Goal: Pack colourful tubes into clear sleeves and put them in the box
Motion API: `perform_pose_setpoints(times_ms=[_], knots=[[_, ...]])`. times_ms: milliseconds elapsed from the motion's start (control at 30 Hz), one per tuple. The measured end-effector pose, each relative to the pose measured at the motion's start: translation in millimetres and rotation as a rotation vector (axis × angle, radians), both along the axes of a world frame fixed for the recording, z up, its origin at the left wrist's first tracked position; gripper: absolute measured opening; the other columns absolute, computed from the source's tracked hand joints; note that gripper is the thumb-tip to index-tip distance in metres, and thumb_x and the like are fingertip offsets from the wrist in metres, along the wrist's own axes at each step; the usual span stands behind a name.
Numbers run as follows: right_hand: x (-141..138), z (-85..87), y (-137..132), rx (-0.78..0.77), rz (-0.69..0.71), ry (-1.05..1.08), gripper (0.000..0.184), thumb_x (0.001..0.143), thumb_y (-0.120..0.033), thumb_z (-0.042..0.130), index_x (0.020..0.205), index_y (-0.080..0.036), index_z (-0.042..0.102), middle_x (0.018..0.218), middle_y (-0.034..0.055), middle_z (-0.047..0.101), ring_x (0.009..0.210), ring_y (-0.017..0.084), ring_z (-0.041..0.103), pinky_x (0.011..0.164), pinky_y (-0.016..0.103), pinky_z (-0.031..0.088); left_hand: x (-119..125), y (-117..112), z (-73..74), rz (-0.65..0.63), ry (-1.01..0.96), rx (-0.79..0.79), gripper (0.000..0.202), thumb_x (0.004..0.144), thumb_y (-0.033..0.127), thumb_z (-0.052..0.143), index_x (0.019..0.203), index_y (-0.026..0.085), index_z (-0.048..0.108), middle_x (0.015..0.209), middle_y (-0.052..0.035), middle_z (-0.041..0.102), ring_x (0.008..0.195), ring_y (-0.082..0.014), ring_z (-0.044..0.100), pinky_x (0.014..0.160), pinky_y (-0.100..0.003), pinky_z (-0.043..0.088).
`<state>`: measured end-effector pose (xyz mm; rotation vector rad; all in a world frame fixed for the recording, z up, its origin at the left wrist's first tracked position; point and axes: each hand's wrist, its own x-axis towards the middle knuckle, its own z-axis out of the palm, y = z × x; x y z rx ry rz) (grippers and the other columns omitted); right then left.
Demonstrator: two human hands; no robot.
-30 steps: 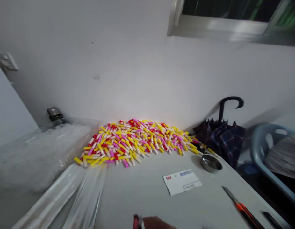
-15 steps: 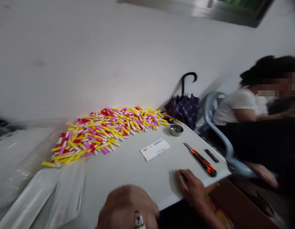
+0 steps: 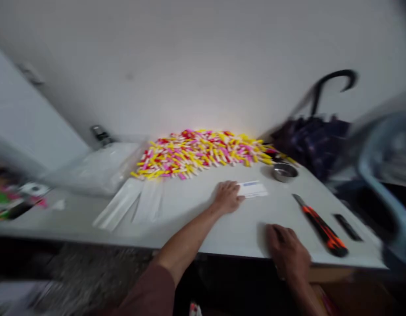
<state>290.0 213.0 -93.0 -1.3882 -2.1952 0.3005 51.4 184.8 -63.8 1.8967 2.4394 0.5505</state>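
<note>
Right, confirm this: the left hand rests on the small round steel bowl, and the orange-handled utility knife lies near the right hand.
No: the head view shows the left hand on the white printed card, not the steel bowl. The rest stands.

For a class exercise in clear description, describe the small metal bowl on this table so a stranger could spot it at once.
Find the white table against the wall, with its big heap of pink, yellow and white sticks. Go to the heap's right end, near the dark checked umbrella. The bowl sits there, round and shiny, unlike the bright sticks.
</note>
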Motion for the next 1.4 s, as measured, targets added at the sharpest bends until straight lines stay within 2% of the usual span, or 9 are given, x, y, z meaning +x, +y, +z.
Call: perform_pose_setpoints(times_ms=[100, 233, 333, 433, 567, 800, 1067, 1200, 1400], knots=[[-1.9, 0.7, 3.7, -0.053, 0.014, -0.053, 0.034, 0.097, -0.050, 0.051, 0.110, -0.029, 0.074, 0.113, 0.0037, 0.073, 0.086, 0.024, 0.070, 0.065, 0.033, 0.043, -24.9, -37.2, 14.3, 0.092, 0.049, 0.206, 0.055, 0.100, 0.057, 0.046, 0.142, 0.022, 0.052, 0.157, -0.0103, 0.047, 0.146, -0.0273, 0.039, 0.123, -0.051, 0.028], [-1.9, 2.8, 2.0, -0.074, 0.035, -0.034, 0.035, 0.095, -0.050, 0.048, 0.109, -0.029, 0.073, 0.114, 0.0035, 0.073, 0.091, 0.026, 0.071, 0.067, 0.035, 0.047, -85.6, -136.3, 38.3, 0.591, 0.168, 0.377, 0.055, 0.100, 0.054, 0.045, 0.137, 0.014, 0.056, 0.142, -0.0190, 0.058, 0.137, -0.0309, 0.049, 0.116, -0.048, 0.036], [-2.8, 3.2, 2.5, -0.099, 0.017, -0.038, 0.037, 0.094, -0.054, 0.048, 0.109, -0.030, 0.073, 0.115, 0.0030, 0.073, 0.094, 0.027, 0.071, 0.065, 0.036, 0.046, -132.1, -206.4, 37.7, 1.057, 0.220, 0.212, 0.062, 0.099, 0.056, 0.041, 0.136, 0.008, 0.055, 0.140, -0.0254, 0.056, 0.126, -0.0388, 0.053, 0.103, -0.053, 0.042], [-3.2, 2.3, 5.5, -0.144, 0.017, -0.057, 0.038, 0.092, -0.058, 0.050, 0.109, -0.032, 0.073, 0.117, 0.0034, 0.072, 0.095, 0.027, 0.071, 0.064, 0.036, 0.046, -149.4, -238.7, 20.7, 1.155, 0.184, -0.067, 0.053, 0.100, 0.049, 0.039, 0.121, 0.007, 0.064, 0.125, -0.0232, 0.063, 0.117, -0.0376, 0.056, 0.096, -0.051, 0.043], [-1.9, 0.3, 6.4, -0.113, 0.050, -0.045, 0.039, 0.093, -0.055, 0.047, 0.109, -0.031, 0.073, 0.116, 0.0029, 0.073, 0.094, 0.026, 0.071, 0.065, 0.036, 0.047, -143.4, -233.3, 2.0, 1.111, 0.233, -0.083, 0.038, 0.099, 0.040, 0.043, 0.103, 0.014, 0.070, 0.115, -0.0171, 0.067, 0.114, -0.0337, 0.055, 0.094, -0.046, 0.041], [-1.7, -2.2, 2.4, 0.015, 0.068, 0.018, 0.040, 0.093, -0.055, 0.047, 0.102, -0.028, 0.074, 0.106, 0.0034, 0.074, 0.084, 0.023, 0.071, 0.061, 0.032, 0.045, -154.0, -235.9, 4.1, 0.960, 0.147, 0.067, 0.025, 0.093, 0.026, 0.050, 0.094, 0.022, 0.074, 0.098, -0.0101, 0.073, 0.099, -0.0285, 0.060, 0.089, -0.040, 0.042], [-2.5, -0.8, 7.7, -0.055, 0.152, 0.150, 0.035, 0.094, -0.053, 0.055, 0.100, -0.025, 0.075, 0.097, 0.0045, 0.074, 0.079, 0.021, 0.069, 0.064, 0.030, 0.048, -100.6, -235.8, 21.9, 0.359, 0.131, 0.226, 0.023, 0.101, 0.028, 0.050, 0.096, 0.026, 0.072, 0.104, -0.0036, 0.074, 0.101, -0.0225, 0.061, 0.091, -0.040, 0.043], [-31.5, 14.3, -8.4, -0.173, 0.395, 0.398, 0.036, 0.097, -0.048, 0.059, 0.119, -0.020, 0.067, 0.099, 0.0074, 0.071, 0.072, 0.018, 0.065, 0.066, 0.030, 0.053, -63.6, -213.0, 17.9, 0.169, 0.100, 0.216, 0.021, 0.102, 0.026, 0.050, 0.101, 0.025, 0.071, 0.106, -0.0032, 0.074, 0.100, -0.0220, 0.061, 0.091, -0.041, 0.043], [-91.8, 27.5, -39.8, -0.023, 0.874, 0.136, 0.021, 0.098, -0.030, 0.061, 0.115, -0.023, 0.071, 0.123, 0.0106, 0.068, 0.111, 0.026, 0.060, 0.094, 0.040, 0.047, -44.5, -192.8, -6.0, 0.165, 0.096, 0.124, 0.023, 0.098, 0.019, 0.049, 0.110, 0.022, 0.069, 0.112, -0.0063, 0.072, 0.105, -0.0259, 0.059, 0.094, -0.043, 0.043]])
